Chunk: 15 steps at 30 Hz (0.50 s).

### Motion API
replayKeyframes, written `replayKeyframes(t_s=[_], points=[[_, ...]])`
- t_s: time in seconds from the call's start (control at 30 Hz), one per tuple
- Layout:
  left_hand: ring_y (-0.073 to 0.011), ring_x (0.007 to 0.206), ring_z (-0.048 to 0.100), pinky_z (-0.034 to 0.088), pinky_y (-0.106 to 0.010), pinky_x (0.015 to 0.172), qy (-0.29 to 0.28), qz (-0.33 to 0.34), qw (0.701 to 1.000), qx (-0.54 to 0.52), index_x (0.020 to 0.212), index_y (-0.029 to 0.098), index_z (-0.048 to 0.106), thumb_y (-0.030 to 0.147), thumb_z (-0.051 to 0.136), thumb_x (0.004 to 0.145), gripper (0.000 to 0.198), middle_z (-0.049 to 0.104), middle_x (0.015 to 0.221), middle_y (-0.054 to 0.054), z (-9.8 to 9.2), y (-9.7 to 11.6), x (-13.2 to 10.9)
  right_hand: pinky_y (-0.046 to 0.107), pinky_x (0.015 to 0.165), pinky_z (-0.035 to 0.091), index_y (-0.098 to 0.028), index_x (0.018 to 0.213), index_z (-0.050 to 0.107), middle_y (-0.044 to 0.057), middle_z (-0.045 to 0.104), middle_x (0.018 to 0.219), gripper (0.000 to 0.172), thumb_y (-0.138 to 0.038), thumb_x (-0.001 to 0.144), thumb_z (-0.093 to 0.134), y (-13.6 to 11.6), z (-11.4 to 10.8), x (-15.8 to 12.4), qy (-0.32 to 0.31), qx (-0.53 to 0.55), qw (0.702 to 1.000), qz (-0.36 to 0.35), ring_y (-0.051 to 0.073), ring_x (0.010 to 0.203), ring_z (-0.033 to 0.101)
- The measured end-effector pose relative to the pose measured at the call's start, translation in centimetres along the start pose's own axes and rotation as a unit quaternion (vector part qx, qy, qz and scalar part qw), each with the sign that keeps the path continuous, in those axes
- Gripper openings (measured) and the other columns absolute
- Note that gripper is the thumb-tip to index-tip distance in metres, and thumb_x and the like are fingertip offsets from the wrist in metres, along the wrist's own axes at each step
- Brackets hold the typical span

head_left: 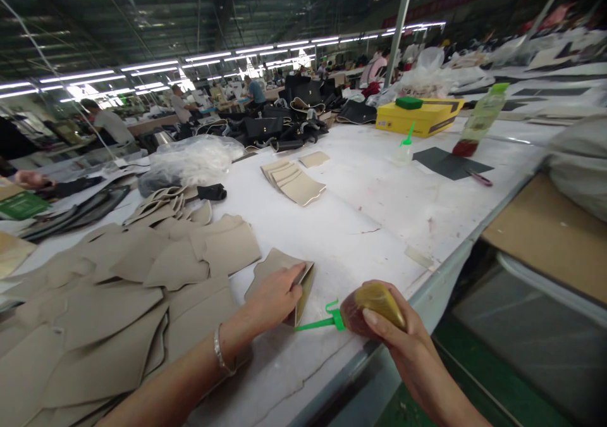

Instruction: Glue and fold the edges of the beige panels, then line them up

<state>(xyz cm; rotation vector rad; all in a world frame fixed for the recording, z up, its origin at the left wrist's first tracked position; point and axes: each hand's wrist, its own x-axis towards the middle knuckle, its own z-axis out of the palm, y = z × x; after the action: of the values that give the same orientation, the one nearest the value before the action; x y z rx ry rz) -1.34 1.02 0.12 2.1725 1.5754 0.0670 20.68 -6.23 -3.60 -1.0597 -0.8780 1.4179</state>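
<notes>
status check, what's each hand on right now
Left hand pressing down on folded beige piece. Right hand gripping glue bottle, green nozzle at the piece's edge. Loose beige pieces piled left, nothing blocking.

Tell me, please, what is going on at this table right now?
A person at a white table presses a beige piece down with the left hand. The right hand holds a glue bottle, its green nozzle pointing at the piece's near edge. More beige pieces lie spread to the left, and a small stack sits farther back.
</notes>
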Motion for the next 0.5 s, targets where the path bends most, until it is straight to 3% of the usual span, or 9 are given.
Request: replayKeyframes(t_s=[0.1, 0.2, 0.27, 0.33, 0.37, 0.5], points=[[-0.0195, 0.094, 0.064, 0.047, -0.028, 0.086, -0.004, -0.014, 0.999, -0.036, 0.137, 0.021, 0.048, 0.025, 0.039, 0.087, 0.051, 0.065, 0.113, -0.006, 0.1, 0.1, -0.1, 0.032, 0.068, 0.058, -0.019, 0.097, 0.071, 0.006, 0.073, 0.094, 0.037, -0.038, 0.068, 0.083, -0.5, -0.8, 0.7, 0.020, 0.171, 0.978, 0.120, 0.024, 0.084, 0.067], [-0.0175, 0.073, 0.062, 0.047, -0.028, 0.073, -0.001, -0.034, 0.996, -0.088, 0.129, 0.021, 0.056, 0.033, 0.039, 0.089, 0.045, 0.066, 0.099, -0.005, -0.1, -0.4, -0.4, 0.033, 0.066, 0.061, -0.020, 0.093, 0.074, 0.006, 0.075, 0.094, 0.040, -0.027, 0.057, 0.090, -1.0, -1.9, 1.7, 0.085, 0.302, 0.936, 0.162, 0.024, 0.078, 0.070], [-0.0197, 0.081, 0.060, 0.045, -0.030, 0.078, 0.074, -0.060, 0.992, -0.078, 0.123, 0.020, 0.059, 0.033, 0.040, 0.089, 0.041, 0.063, 0.100, -0.007, -0.4, -1.5, -0.3, 0.031, 0.065, 0.061, -0.019, 0.094, 0.075, 0.009, 0.075, 0.091, 0.044, -0.027, 0.053, 0.091, -1.5, -2.5, 2.7, 0.099, 0.367, 0.911, 0.159, 0.024, 0.073, 0.071], [-0.0230, 0.092, 0.056, 0.041, -0.033, 0.084, 0.168, -0.118, 0.977, -0.061, 0.120, 0.017, 0.059, 0.030, 0.045, 0.086, 0.039, 0.058, 0.105, -0.010, -1.0, -3.1, 0.0, 0.029, 0.064, 0.060, -0.015, 0.096, 0.075, 0.014, 0.075, 0.089, 0.047, -0.031, 0.054, 0.090, -1.9, -2.9, 3.7, 0.088, 0.415, 0.891, 0.159, 0.024, 0.070, 0.071], [-0.0234, 0.094, 0.055, 0.040, -0.033, 0.084, 0.187, -0.156, 0.967, -0.079, 0.118, 0.017, 0.058, 0.029, 0.049, 0.084, 0.037, 0.057, 0.104, -0.009, -1.3, -4.0, 0.3, 0.030, 0.065, 0.060, -0.013, 0.097, 0.075, 0.017, 0.074, 0.088, 0.048, -0.034, 0.056, 0.088, -2.0, -3.0, 4.2, 0.076, 0.435, 0.883, 0.159, 0.024, 0.070, 0.070], [-0.0160, 0.067, 0.049, 0.035, -0.025, 0.061, 0.123, -0.243, 0.932, -0.238, 0.084, 0.019, 0.057, 0.020, 0.064, 0.066, 0.019, 0.051, 0.066, 0.003, -2.3, -6.7, 1.5, 0.032, 0.065, 0.060, -0.011, 0.102, 0.074, 0.017, 0.073, 0.084, 0.049, -0.041, 0.064, 0.081, -1.6, -3.7, 6.1, 0.025, 0.500, 0.852, 0.155, 0.023, 0.068, 0.069]])
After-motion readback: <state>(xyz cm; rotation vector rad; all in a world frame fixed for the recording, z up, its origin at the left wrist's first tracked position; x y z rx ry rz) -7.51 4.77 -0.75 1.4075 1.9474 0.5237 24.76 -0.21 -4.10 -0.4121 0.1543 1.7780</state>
